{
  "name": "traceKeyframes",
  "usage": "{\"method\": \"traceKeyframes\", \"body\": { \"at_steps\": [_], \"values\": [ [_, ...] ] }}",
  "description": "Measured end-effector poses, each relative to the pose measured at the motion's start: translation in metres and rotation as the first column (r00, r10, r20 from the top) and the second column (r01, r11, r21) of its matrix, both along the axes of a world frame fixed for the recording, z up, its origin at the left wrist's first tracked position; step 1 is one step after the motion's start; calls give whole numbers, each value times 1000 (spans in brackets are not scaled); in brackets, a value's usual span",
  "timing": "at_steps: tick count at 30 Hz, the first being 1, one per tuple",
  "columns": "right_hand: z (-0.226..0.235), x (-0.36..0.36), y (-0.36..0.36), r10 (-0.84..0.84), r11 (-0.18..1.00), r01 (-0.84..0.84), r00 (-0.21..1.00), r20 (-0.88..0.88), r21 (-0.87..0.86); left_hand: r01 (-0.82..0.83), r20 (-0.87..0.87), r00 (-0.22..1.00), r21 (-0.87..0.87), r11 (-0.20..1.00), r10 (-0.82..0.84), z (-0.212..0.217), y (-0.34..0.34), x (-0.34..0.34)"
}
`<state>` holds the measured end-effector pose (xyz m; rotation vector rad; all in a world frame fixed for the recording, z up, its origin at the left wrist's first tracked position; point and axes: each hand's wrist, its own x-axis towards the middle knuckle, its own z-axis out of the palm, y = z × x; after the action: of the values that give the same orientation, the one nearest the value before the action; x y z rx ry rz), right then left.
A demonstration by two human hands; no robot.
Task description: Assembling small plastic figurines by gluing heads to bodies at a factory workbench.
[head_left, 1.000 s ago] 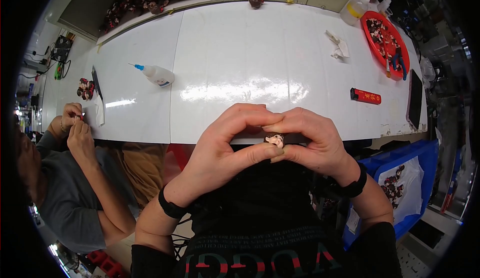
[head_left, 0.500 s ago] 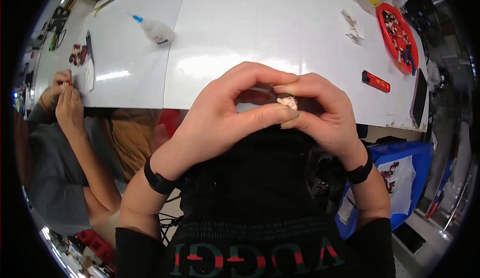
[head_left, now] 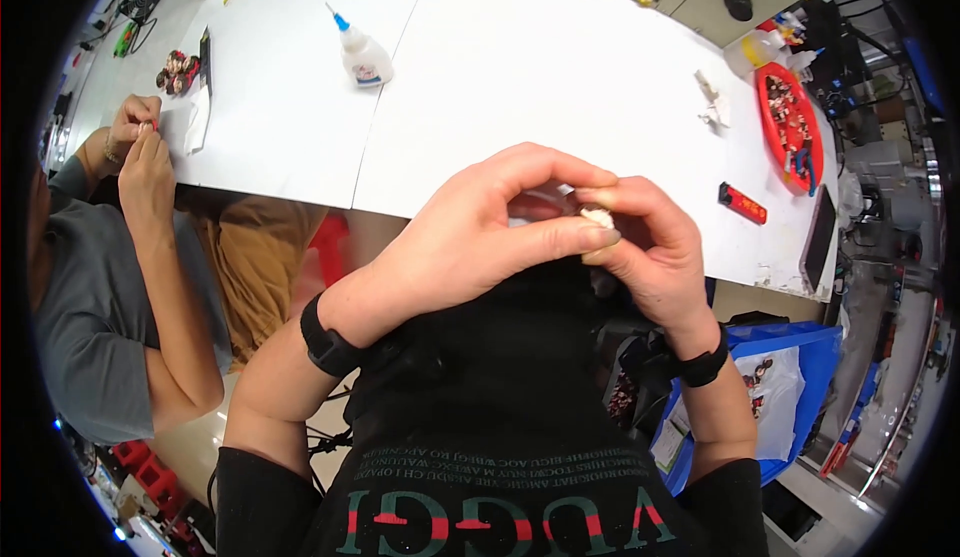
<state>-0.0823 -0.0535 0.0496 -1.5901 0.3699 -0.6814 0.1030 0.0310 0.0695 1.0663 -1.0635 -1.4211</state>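
Note:
A small cream-coloured piece (head_left: 598, 217) with a dark part is pinched between my two hands, just over the table's near edge. It looks like a little moulded figure part, mostly covered by fingers. My left hand (head_left: 490, 215) holds it from the left, thumb below and index finger arched above. From the other side my right hand (head_left: 658, 242) grips it with thumb and bent fingers. The fingertips of both hands nearly meet around it. To the right on the table lies a red and black lighter-like object (head_left: 743, 203).
A white bottle with blue tip (head_left: 366, 61) stands ahead. At right are a red tray (head_left: 768, 117) of small parts, crumpled white paper (head_left: 713, 107) and a dark flat device (head_left: 819, 240). A blue crate (head_left: 822, 352) sits below. At left, a co-worker's hands (head_left: 143, 157) hold something small.
The view has shifted, showing more of the table's far side and a panel with a green light. Both hands keep their pinch on the small piece, which appears slightly turned.

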Motion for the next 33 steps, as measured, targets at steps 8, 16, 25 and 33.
{"method": "traceKeyframes", "body": {
  "at_steps": [8, 16, 25, 33],
  "values": [
    [11, 2, 6, -129, 977, 115, 989, -70, -177, 0, -194, 981, 74, 997, 15, 11, 5, -1],
    [32, 10, -1, -198, 913, 158, 978, -71, -377, -38, -347, 936, 49, 998, 53, 9, 3, 0],
    [40, 8, -7, -16, 999, 20, 994, -106, 36, -36, -343, 937, 112, 993, 73, 5, -1, 9],
    [34, 7, -11, 18, 941, 26, 992, -127, 337, -49, -328, 940, 133, 990, 90, 3, -6, 9]
  ]
}}
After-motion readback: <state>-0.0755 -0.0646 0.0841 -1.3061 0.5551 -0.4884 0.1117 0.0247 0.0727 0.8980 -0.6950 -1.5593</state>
